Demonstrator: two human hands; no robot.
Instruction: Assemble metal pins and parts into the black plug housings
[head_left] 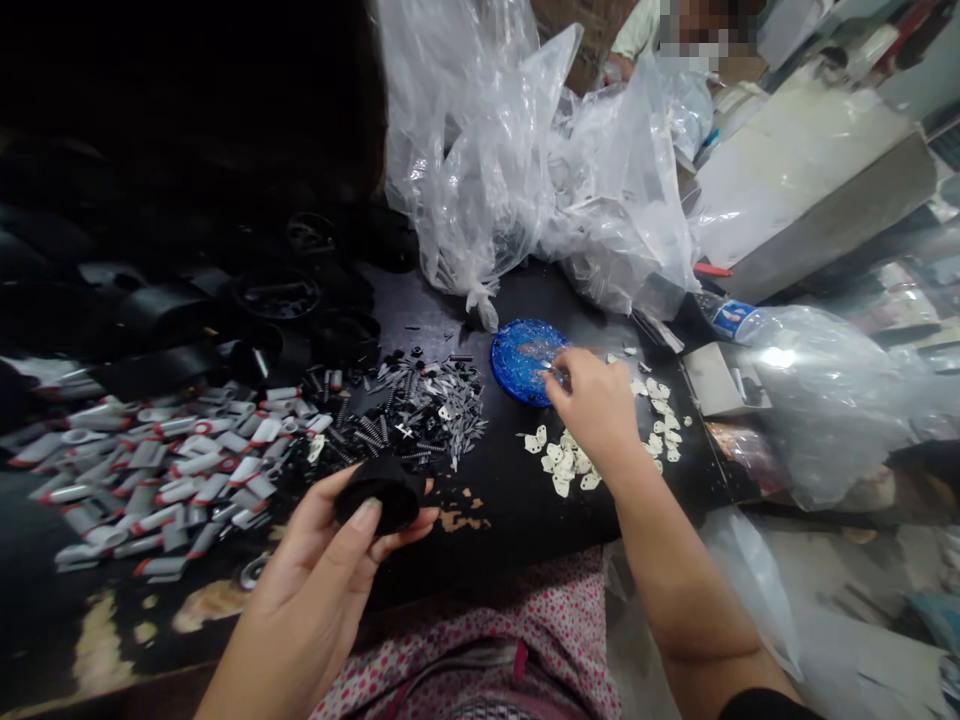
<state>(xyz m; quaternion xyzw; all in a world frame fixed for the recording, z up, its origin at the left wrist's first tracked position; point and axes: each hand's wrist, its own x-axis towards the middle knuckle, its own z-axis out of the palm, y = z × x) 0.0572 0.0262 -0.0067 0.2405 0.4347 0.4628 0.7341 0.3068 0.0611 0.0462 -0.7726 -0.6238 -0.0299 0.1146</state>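
My left hand (330,560) is closed round a black round plastic cap (390,478), its hollow side facing me and my thumb on the rim. My right hand (589,395) reaches over the right edge of a blue round lid (517,385) smeared with something clear and shiny. Its thumb and fingertips are pinched together there; whatever they hold is too small to make out. Cream-coloured flat plates (562,465) with holes lie under and beside my right wrist. Left of the lid is a heap of small springs and grey slivers (450,400).
Grey tubes with red ends (187,470) are piled at the left, with black round housings (277,290) behind them. Clear plastic bags (480,150) stand at the back. A small open carton (720,380) and a plastic bottle (731,315) are at the right. Another person's sleeve (637,30) shows beyond.
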